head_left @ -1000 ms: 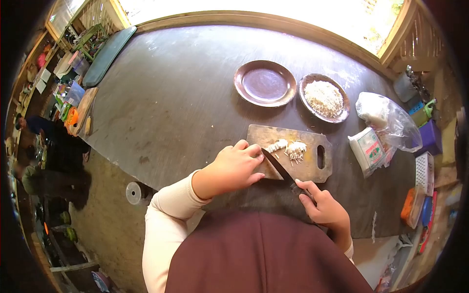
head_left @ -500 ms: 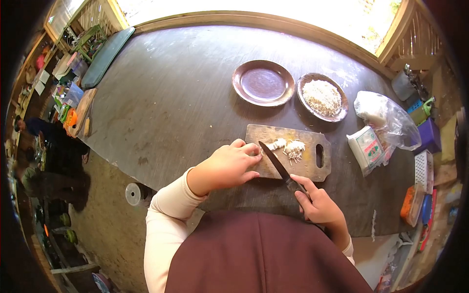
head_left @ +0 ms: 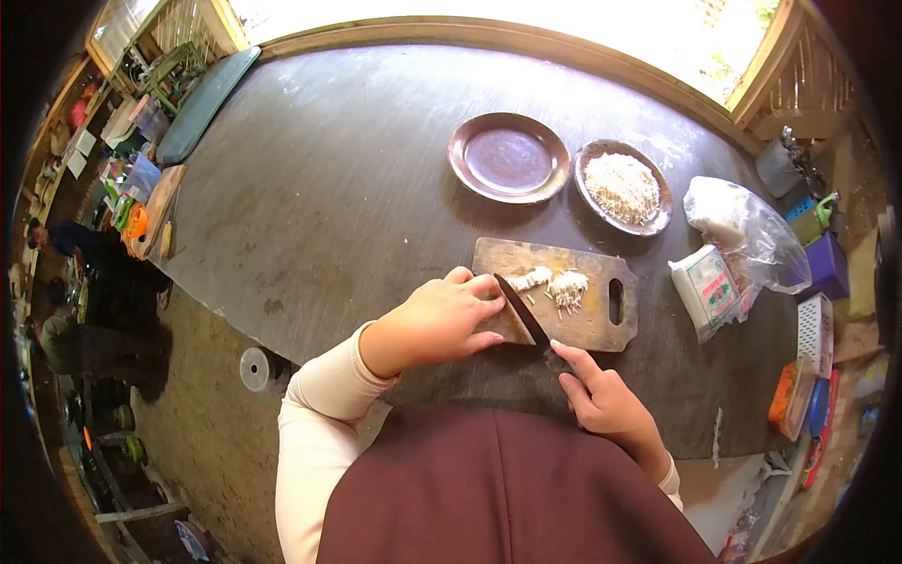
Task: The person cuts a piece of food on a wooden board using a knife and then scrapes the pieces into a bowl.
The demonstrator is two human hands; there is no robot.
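My right hand (head_left: 609, 399) is wrapped round the dark handle of a kitchen knife (head_left: 528, 317), its blade slanting up and left over a wooden cutting board (head_left: 580, 324). At the board's left part, the curled fingers of my left hand (head_left: 442, 315) sit close beside the blade tip. Whatever these fingers hold is hidden. Just right of the blade lies a whitish food piece (head_left: 534, 278). Beside it is a small heap of thin white shreds (head_left: 567, 289).
Behind the board stand a brown plate (head_left: 508, 158) and a brown dish (head_left: 594, 209) heaped with white shreds. To the right lie a white printed packet (head_left: 705, 287) and a clear plastic bag (head_left: 766, 240). Two people (head_left: 89, 249) are at the far left, off the table (head_left: 329, 179).
The knife and my right hand have shifted slightly left, bringing the blade nearer my left fingers. My left hand stays almost in place.
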